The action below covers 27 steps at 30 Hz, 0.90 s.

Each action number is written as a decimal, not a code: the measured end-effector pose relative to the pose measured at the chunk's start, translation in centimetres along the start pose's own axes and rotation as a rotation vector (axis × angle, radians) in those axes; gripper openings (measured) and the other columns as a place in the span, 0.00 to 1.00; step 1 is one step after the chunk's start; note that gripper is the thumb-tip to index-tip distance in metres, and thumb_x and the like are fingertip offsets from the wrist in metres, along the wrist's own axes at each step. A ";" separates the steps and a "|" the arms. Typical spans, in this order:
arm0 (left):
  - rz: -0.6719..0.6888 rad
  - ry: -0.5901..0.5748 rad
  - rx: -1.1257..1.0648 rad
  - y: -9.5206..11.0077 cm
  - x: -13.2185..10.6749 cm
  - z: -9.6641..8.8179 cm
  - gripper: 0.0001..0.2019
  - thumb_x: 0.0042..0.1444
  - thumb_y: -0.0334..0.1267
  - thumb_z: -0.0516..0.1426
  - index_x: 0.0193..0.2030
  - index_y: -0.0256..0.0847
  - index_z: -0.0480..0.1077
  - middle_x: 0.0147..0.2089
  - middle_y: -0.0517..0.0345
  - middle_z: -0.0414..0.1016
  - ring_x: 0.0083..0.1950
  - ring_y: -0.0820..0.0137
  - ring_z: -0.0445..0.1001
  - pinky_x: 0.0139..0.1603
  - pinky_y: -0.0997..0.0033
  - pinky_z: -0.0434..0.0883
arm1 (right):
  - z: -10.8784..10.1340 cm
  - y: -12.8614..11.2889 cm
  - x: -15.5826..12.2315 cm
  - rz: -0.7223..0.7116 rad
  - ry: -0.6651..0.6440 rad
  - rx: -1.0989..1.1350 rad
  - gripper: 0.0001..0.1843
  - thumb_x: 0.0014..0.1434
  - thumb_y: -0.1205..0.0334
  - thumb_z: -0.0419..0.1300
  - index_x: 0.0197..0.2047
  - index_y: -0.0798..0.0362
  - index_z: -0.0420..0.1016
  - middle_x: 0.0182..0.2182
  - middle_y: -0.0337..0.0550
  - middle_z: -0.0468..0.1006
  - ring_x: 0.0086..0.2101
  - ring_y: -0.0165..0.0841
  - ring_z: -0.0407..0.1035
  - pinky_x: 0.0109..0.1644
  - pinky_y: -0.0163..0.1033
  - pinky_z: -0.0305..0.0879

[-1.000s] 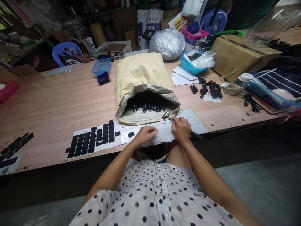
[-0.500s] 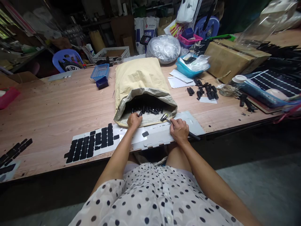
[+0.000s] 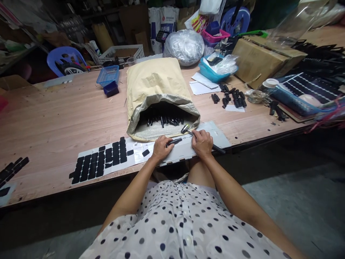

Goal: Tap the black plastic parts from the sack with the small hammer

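Note:
My left hand is closed on a slim black part, holding it low over the grey-white board at the table's front edge. The part's exact kind is unclear. My right hand grips a small hammer; its metal head is up by the sack's lip, and the dark handle end sticks out to the right. Just beyond both hands lies a cream sack, its mouth facing me. Several more black parts lie inside the mouth. A loose black pad is left of my left hand.
Sheets of black pads lie along the front edge on the left. Blue baskets stand behind. To the right are several black pieces, a turquoise basket, a cardboard box and a bottle.
My left hand has come out of the sack's mouth with a black part and moved right, nearer the hammer. My right hand keeps hold of the hammer. The whole view has shifted slightly.

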<state>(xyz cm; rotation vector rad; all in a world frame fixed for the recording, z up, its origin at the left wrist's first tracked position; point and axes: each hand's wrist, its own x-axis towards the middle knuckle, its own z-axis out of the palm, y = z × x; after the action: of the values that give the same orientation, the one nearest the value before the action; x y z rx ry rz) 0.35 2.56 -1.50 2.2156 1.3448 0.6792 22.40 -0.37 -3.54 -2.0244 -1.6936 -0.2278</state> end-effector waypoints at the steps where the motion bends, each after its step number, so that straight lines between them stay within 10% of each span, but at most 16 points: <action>1: 0.009 0.012 0.013 -0.1 0.0 0.1 0.11 0.57 0.37 0.61 0.47 0.44 0.78 0.38 0.56 0.74 0.40 0.64 0.73 0.47 0.63 0.72 | 0.0 0.0 0.0 -0.001 0.002 0.000 0.17 0.64 0.66 0.54 0.51 0.49 0.80 0.39 0.48 0.72 0.40 0.40 0.58 0.40 0.41 0.48; 27: -0.073 0.009 -0.042 0.2 0.4 0.7 0.07 0.56 0.35 0.63 0.42 0.44 0.78 0.38 0.58 0.75 0.40 0.65 0.73 0.48 0.64 0.71 | -2.0 0.6 0.3 -0.067 -0.035 0.196 0.22 0.67 0.64 0.49 0.57 0.47 0.79 0.38 0.48 0.75 0.40 0.40 0.65 0.45 0.41 0.60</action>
<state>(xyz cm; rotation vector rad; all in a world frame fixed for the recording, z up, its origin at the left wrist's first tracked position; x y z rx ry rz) 1.06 2.80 -1.84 2.1221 1.3964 0.6854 23.41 -1.11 -1.84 -1.8405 -1.7346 -0.0459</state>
